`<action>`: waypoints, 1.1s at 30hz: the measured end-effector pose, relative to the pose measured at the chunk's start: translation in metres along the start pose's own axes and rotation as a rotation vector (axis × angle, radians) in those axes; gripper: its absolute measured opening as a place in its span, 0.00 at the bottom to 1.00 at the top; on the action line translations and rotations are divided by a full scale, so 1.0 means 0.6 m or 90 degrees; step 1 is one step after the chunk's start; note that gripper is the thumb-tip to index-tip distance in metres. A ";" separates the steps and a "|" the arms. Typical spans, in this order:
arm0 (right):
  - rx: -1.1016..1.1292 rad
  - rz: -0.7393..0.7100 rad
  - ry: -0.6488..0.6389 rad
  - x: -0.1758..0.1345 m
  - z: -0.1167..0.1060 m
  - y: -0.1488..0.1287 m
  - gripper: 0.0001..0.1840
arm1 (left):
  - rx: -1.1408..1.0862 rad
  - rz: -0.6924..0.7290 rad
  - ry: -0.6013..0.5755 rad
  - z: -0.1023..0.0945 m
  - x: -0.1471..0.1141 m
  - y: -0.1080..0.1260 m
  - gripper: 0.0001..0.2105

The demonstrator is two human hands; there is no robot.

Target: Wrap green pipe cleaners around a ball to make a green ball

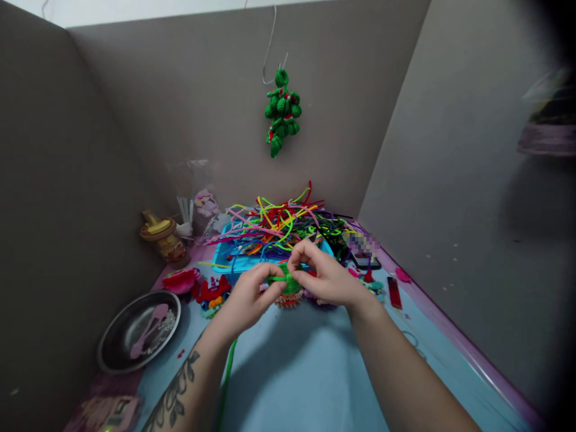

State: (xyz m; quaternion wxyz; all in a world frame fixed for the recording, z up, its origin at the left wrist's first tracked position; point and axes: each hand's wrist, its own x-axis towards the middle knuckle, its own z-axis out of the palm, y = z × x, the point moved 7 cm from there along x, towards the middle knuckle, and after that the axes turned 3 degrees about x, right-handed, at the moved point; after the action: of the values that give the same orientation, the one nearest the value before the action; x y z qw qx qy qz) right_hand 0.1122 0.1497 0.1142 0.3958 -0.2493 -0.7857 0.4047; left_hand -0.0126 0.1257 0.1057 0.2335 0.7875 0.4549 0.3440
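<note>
My left hand (pixel 249 298) and my right hand (pixel 327 276) meet over the middle of the table. Both are closed in a pinch on a small green coiled pipe-cleaner piece (pixel 293 284). A light green strand lies between my left thumb and forefinger. On the other side, my right fingertips press against the coil. Just beneath it shows a brownish-orange fuzzy piece (pixel 288 300), partly hidden. A long green pipe cleaner (pixel 228 372) runs down the table beside my left forearm.
Behind my hands, a blue tray (pixel 219 258) overflows with colourful pipe cleaners (pixel 274 219). A metal bowl (pixel 105 354) with a pink spoon stands left, near a brown cup (pixel 162 240). A green pipe-cleaner ornament (pixel 282 111) hangs on the back wall. A phone (pixel 371 263) lies right.
</note>
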 end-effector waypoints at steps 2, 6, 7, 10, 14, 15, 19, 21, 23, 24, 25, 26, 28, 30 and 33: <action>0.014 0.009 0.005 0.002 0.003 0.003 0.09 | 0.007 -0.002 -0.011 0.002 0.000 0.000 0.03; 0.009 0.020 0.013 0.003 0.004 0.007 0.07 | -0.005 -0.019 -0.025 0.004 0.001 -0.001 0.03; -0.002 0.018 0.010 0.003 0.004 0.006 0.08 | -0.013 -0.023 -0.026 0.004 0.001 -0.002 0.03; -0.027 0.008 0.004 0.002 0.004 0.003 0.09 | -0.042 -0.034 -0.025 0.004 0.002 -0.003 0.03; -0.027 0.000 0.020 0.002 -0.002 0.000 0.08 | -0.071 -0.023 0.007 0.001 0.001 -0.007 0.05; -0.029 0.000 0.023 0.003 -0.003 -0.001 0.07 | -0.067 -0.017 0.019 -0.001 0.001 -0.008 0.05; -0.034 -0.007 0.028 0.005 -0.004 -0.006 0.06 | -0.040 -0.025 0.058 -0.007 0.001 -0.012 0.04; -0.043 -0.003 0.039 0.007 -0.003 -0.008 0.04 | -0.029 -0.028 0.065 -0.008 0.001 -0.011 0.04; -0.058 0.007 0.063 0.008 -0.003 -0.008 0.03 | -0.017 -0.019 0.068 -0.007 0.001 -0.007 0.03; -0.066 0.013 0.078 0.008 -0.003 -0.007 0.03 | -0.008 -0.013 0.069 -0.007 0.001 -0.005 0.03; -0.072 0.017 0.091 0.009 -0.003 -0.006 0.04 | 0.002 -0.007 0.072 -0.007 0.001 -0.004 0.03; -0.078 0.018 0.101 0.009 -0.003 -0.005 0.04 | 0.014 -0.001 0.074 -0.007 0.000 -0.003 0.03; -0.091 0.018 0.107 0.010 -0.002 -0.003 0.04 | 0.030 0.008 0.077 -0.007 0.000 -0.003 0.03; -0.103 0.016 0.095 0.011 -0.001 0.000 0.05 | 0.018 -0.001 0.082 -0.009 0.000 -0.007 0.03; -0.104 -0.001 0.059 0.011 -0.001 -0.001 0.06 | -0.043 -0.043 0.083 -0.012 0.002 -0.019 0.03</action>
State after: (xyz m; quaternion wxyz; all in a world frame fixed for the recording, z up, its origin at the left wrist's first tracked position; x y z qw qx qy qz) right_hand 0.1088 0.1545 0.1175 0.4101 -0.2983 -0.7975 0.3268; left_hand -0.0243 0.1324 0.1030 0.2411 0.7395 0.4837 0.4014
